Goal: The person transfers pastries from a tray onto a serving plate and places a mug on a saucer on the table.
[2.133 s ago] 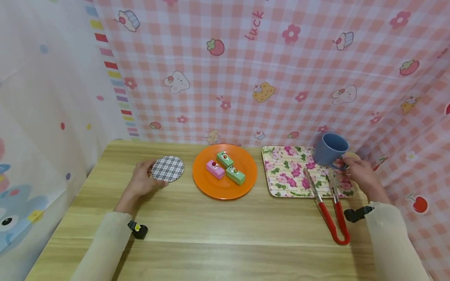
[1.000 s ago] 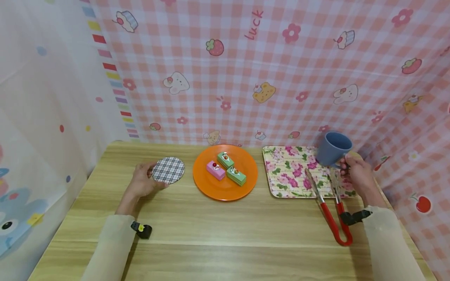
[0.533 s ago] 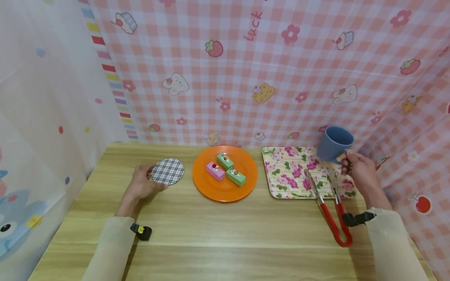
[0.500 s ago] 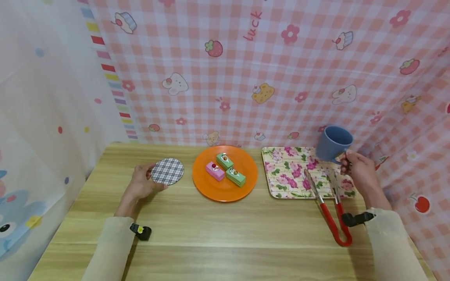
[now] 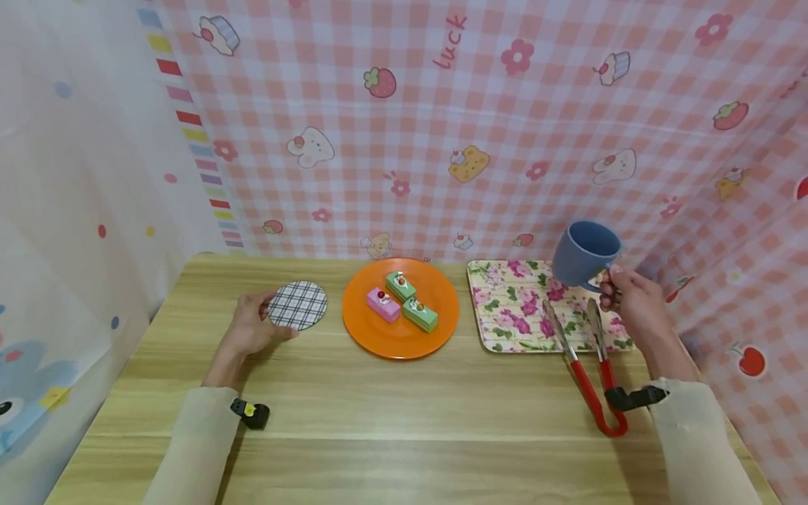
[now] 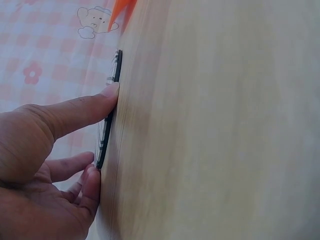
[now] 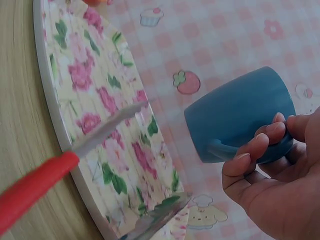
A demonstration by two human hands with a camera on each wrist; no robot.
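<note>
My right hand (image 5: 640, 301) grips a blue mug (image 5: 583, 256) by its handle, above the back right of the floral tray (image 5: 505, 330). In the right wrist view the mug (image 7: 240, 117) hangs apart from the tray, fingers curled at its handle. A round black-and-white plaid coaster (image 5: 298, 306) lies at the table's left. My left hand (image 5: 249, 330) holds that coaster by its rim. The left wrist view has the thumb on one side of the coaster's dark edge (image 6: 108, 122) and fingertips on another; the coaster looks flat against the table.
Red-handled tongs (image 5: 587, 396) rest with their metal tips on the tray, close below the mug. An orange plate (image 5: 362, 333) bearing one pink cake (image 5: 383, 304) and two green ones stands mid-table. A pink checked cloth (image 5: 410, 140) hangs behind.
The mug has risen off the tray in my right hand, first drifting right, then shifting left. My left hand and the coaster have stayed put.
</note>
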